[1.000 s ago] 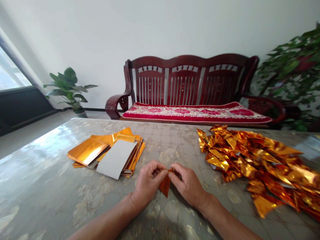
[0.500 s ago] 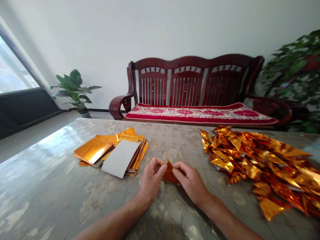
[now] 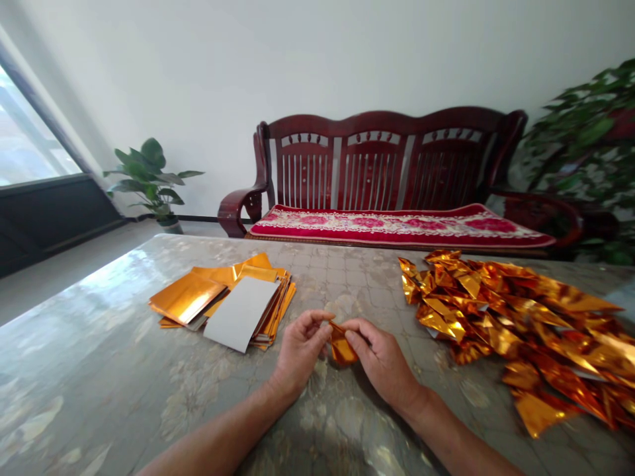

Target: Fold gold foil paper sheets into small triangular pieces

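Between my two hands is a small piece of gold foil paper (image 3: 343,348), partly folded, its lower part hanging just above the table. My left hand (image 3: 302,344) pinches its upper left edge with thumb and fingers. On the other side, the thumb and bent index finger of my right hand (image 3: 380,354) grip its right edge. The fingers cover parts of the folds. To the left lies a stack of flat gold foil sheets (image 3: 191,294), with a pale sheet (image 3: 241,312) face up on top. A heap of folded gold foil pieces (image 3: 496,304) spreads on the right.
The table (image 3: 198,410) has a shiny, flower-patterned cover. Behind its far edge stands a dark red wooden bench (image 3: 372,158) with a red and white seat cover (image 3: 397,226). Potted plants stand at the left (image 3: 153,178) and right (image 3: 590,145).
The foil paper has turned and shows a brighter, more folded face. My left fingers have shifted and stretched a little along its top; my right hand keeps its pinch.
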A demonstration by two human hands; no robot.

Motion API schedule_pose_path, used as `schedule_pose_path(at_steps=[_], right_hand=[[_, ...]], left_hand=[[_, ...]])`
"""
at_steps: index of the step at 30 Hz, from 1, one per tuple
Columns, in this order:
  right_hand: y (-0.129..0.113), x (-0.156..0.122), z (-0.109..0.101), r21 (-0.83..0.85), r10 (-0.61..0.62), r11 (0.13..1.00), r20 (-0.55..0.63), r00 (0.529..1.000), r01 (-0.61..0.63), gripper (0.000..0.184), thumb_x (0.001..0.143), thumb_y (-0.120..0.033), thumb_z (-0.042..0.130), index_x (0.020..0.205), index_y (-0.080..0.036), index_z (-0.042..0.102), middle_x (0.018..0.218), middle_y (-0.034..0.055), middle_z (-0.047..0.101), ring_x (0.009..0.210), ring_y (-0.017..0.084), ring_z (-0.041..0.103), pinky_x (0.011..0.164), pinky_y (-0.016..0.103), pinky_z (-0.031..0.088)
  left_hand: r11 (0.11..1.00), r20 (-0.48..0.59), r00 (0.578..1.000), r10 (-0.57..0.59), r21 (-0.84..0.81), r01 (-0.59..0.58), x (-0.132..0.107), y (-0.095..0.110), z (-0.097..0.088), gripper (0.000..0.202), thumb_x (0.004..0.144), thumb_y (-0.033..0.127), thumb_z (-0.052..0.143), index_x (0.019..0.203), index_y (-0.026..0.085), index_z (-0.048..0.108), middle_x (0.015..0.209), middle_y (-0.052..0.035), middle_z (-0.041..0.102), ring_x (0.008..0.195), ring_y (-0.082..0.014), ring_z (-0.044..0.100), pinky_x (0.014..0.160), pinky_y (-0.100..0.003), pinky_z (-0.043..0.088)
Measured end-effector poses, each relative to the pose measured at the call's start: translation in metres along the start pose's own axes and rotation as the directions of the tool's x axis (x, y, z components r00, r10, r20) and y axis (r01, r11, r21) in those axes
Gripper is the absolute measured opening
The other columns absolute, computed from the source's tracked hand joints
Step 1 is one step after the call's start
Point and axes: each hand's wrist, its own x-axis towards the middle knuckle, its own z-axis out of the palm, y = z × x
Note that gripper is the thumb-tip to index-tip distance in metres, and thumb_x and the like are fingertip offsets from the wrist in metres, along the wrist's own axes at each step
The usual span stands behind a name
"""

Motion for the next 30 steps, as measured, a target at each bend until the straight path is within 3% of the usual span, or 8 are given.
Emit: schedule_pose_path(at_steps=[7,13,16,19,22,25,27,30], right_hand=[[-0.001,0.000,-0.003,0.045,-0.013,0.999,0.003,1.000,0.013,0.023,0.095,-0.032,0.047,0.102,-0.022,0.067,0.091,0.0002,0.071,0.084,0.015,0.064,0.076,0.024,0.047],[-0.002,-0.001,0.001,0.026,-0.037,0.999,-0.010,0.999,0.038,0.016,0.089,-0.026,0.055,0.097,-0.021,0.068,0.086,-0.0004,0.071,0.079,0.015,0.064,0.074,0.024,0.048],[0.000,-0.001,0.001,0.009,-0.039,0.999,-0.083,0.996,0.040,0.013,0.088,-0.027,0.057,0.091,-0.021,0.067,0.083,0.0000,0.071,0.076,0.015,0.064,0.072,0.024,0.048],[-0.001,-0.001,0.001,0.019,-0.054,0.998,-0.131,0.990,0.057,0.012,0.087,-0.027,0.057,0.087,-0.021,0.067,0.080,0.0001,0.070,0.075,0.015,0.063,0.071,0.025,0.048],[-0.003,-0.001,0.000,0.012,-0.082,0.996,-0.138,0.987,0.085,0.009,0.085,-0.026,0.059,0.085,-0.021,0.066,0.081,0.0000,0.070,0.076,0.015,0.063,0.074,0.026,0.048],[-0.005,-0.001,-0.001,-0.010,-0.114,0.994,-0.155,0.981,0.113,0.017,0.081,-0.027,0.065,0.097,-0.022,0.066,0.091,0.0015,0.069,0.082,0.016,0.062,0.077,0.027,0.048],[-0.003,-0.001,-0.002,0.009,-0.107,0.994,-0.160,0.981,0.110,0.030,0.081,-0.030,0.064,0.110,-0.021,0.062,0.096,0.0029,0.068,0.082,0.016,0.062,0.074,0.027,0.049],[0.002,0.001,-0.003,0.019,-0.041,0.999,-0.131,0.991,0.044,0.037,0.082,-0.034,0.063,0.117,-0.021,0.060,0.089,0.0021,0.066,0.072,0.015,0.060,0.067,0.026,0.049]], left_hand=[[1.000,-0.021,1.000,0.006,0.031,-0.005,-0.002,-0.001,-0.001,0.028,0.077,0.033,0.070,0.096,0.013,0.066,0.062,0.0044,0.056,0.051,-0.0067,0.049,0.050,-0.018,0.040],[0.980,-0.169,0.977,0.129,0.170,-0.100,-0.001,0.001,-0.003,0.022,0.073,0.028,0.072,0.084,0.017,0.057,0.067,0.0062,0.053,0.059,-0.0079,0.050,0.058,-0.018,0.042],[0.957,-0.100,0.990,0.103,0.282,-0.071,-0.008,0.003,-0.003,0.020,0.082,0.032,0.063,0.071,0.017,0.055,0.062,0.0053,0.052,0.057,-0.0087,0.048,0.056,-0.019,0.040],[0.899,0.024,0.989,0.144,0.414,-0.141,-0.015,0.003,-0.001,0.008,0.081,0.025,0.063,0.080,0.018,0.064,0.073,0.0018,0.063,0.066,-0.0113,0.056,0.063,-0.021,0.044],[0.794,0.113,0.954,0.279,0.532,-0.295,-0.017,0.004,-0.001,0.008,0.081,0.018,0.063,0.088,0.019,0.067,0.078,0.0008,0.065,0.071,-0.0122,0.058,0.067,-0.022,0.046],[0.596,0.218,0.868,0.447,0.651,-0.470,-0.014,0.007,-0.007,0.020,0.089,0.013,0.054,0.099,0.022,0.069,0.083,-0.0012,0.063,0.078,-0.0135,0.059,0.072,-0.023,0.046],[0.409,0.332,0.806,0.489,0.729,-0.548,-0.012,0.010,-0.013,0.026,0.093,0.015,0.050,0.108,0.026,0.069,0.087,-0.0024,0.063,0.083,-0.0154,0.058,0.076,-0.026,0.046],[0.223,0.454,0.758,0.468,0.769,-0.598,-0.010,0.013,-0.019,0.028,0.095,0.018,0.049,0.115,0.028,0.067,0.089,-0.0030,0.064,0.083,-0.0171,0.056,0.075,-0.028,0.045]])
